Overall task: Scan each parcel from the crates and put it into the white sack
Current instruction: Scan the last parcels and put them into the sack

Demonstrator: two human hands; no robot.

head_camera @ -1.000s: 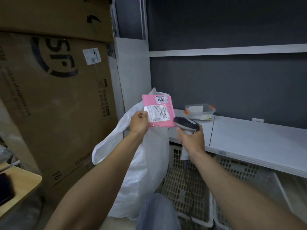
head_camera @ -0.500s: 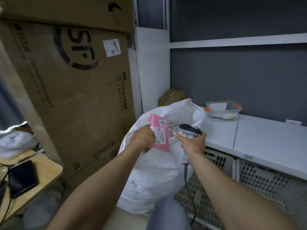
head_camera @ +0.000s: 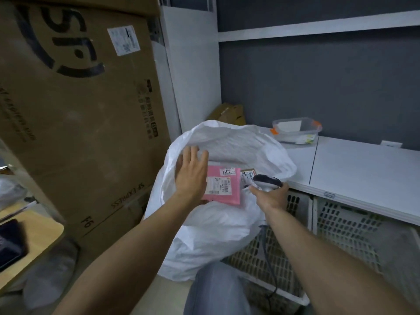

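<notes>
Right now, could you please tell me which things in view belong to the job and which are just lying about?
Job: pink parcel, white sack, barcode scanner in the right hand, open left hand, perforated crates.
Lying about: large SF Express carton, clear plastic container, small cardboard box behind the sack, dark device on the wooden table.

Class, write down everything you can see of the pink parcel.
The pink parcel is a flat, soft-looking plastic mailer. Two white labels face up: a small one reading 4014 and a larger one with barcodes. It lies inside the open mouth of the white sack, beside a brown parcel. The left hand, fingers spread, covers its left edge; contact is unclear.
</notes>
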